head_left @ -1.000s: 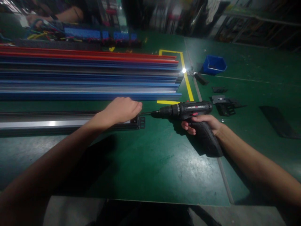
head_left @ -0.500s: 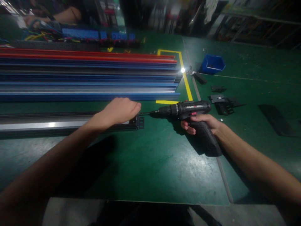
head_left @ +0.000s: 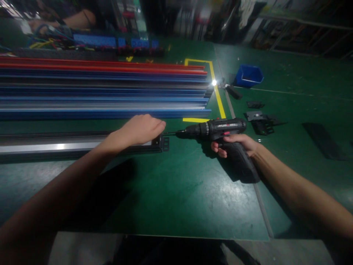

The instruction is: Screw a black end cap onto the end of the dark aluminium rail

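Note:
My right hand (head_left: 234, 145) grips a black cordless drill (head_left: 226, 127) that points left. Its long thin bit reaches the end of a long black and silver rail (head_left: 68, 146) lying on the table. A black slotted end bracket (head_left: 165, 144) sits at that end. My left hand (head_left: 142, 129) is closed over the rail's end, its fingers curled down on the far side. The fingertips, and the spot where the bit meets the end, are hidden behind this hand.
Long red and blue rails (head_left: 110, 99) lie behind, beside yellow tape (head_left: 217, 97). A blue bin (head_left: 249, 76), a dark-handled tool (head_left: 234, 92) and several black brackets (head_left: 260, 123) are at right. Across the table, a person's arm (head_left: 78, 19) is near wires and a blue-marked strip (head_left: 95, 39).
Almost nothing differs. The drill and my right hand have shifted very slightly left; my left hand and the rail stay in place.

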Demonstrator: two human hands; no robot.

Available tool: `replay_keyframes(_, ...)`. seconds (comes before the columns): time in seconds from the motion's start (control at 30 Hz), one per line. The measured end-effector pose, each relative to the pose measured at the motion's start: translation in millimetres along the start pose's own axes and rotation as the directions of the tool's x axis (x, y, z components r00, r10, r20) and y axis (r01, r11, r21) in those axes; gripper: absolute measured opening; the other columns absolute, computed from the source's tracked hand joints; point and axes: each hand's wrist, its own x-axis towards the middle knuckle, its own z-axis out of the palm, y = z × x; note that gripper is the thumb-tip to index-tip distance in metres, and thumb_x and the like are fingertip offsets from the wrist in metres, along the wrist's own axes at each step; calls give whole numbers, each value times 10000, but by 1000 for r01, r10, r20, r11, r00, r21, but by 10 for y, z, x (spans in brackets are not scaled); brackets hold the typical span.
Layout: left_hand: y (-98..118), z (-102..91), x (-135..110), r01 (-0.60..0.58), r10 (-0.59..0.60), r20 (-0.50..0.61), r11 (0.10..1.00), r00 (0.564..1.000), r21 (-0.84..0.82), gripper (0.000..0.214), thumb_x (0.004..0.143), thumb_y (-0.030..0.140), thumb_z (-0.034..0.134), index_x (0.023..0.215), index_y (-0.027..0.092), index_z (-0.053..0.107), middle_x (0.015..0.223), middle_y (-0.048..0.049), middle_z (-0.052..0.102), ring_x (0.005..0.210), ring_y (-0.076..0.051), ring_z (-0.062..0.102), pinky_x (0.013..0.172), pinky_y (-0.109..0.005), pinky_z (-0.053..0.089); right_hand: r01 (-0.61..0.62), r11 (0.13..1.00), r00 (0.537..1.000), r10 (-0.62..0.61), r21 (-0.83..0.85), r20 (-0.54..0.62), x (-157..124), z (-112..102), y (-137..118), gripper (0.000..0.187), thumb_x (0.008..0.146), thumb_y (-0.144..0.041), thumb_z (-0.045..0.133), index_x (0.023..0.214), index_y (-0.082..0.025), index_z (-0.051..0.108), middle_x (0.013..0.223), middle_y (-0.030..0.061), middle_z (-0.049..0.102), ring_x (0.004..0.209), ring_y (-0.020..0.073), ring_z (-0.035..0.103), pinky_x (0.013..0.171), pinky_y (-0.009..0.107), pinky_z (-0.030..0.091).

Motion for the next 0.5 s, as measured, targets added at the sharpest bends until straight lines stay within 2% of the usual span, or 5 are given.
replay_keyframes(0.1,-111,23,2,-18,12,-28,979,1000,-204,599,1073,522,259,872,213,732,838,-50,761,716,-203,657,630,-300,370,-14,1000,1000,14,4,-7,-8,-14,0,355,931,-350,793,1078,-31,746,1025,137,764,774,150,732,734,240,610)
replay_keyframes(0.17,-215,42,-12,-26,24,-10,951,1000,-308,609,1069,564,277,823,208,705,792,-31,740,673,-175,623,636,-292,373,-27,1000,1000,27,9,-16,-12,-19,1,351,924,-348,797,1080,-38,747,1029,132,767,776,152,734,733,241,609)
replay_keyframes(0.23,-321,66,-34,-31,39,20,954,999,-298,549,1059,532,323,821,213,701,810,-27,737,667,-169,603,634,-296,360,-28,1000,999,28,3,-20,-12,-19,3,349,922,-349,794,1082,-42,747,1034,128,768,778,153,733,733,243,607)
replay_keyframes(0.37,-442,111,-53,-10,20,71,991,997,-134,446,1014,418,384,752,215,683,766,-50,690,649,-186,547,612,-325,313,-6,1000,1000,5,-23,-9,-7,-8,1,342,933,-356,779,1091,-54,744,1033,124,767,783,156,730,731,251,606)
replay_keyframes(0.5,-432,111,-23,-52,72,113,984,991,-170,445,1010,345,347,692,203,623,730,-54,656,657,-183,541,631,-327,343,-11,1000,1000,11,-15,0,-8,26,-17,331,943,-348,772,1087,-51,741,1023,121,754,789,149,722,734,242,603)
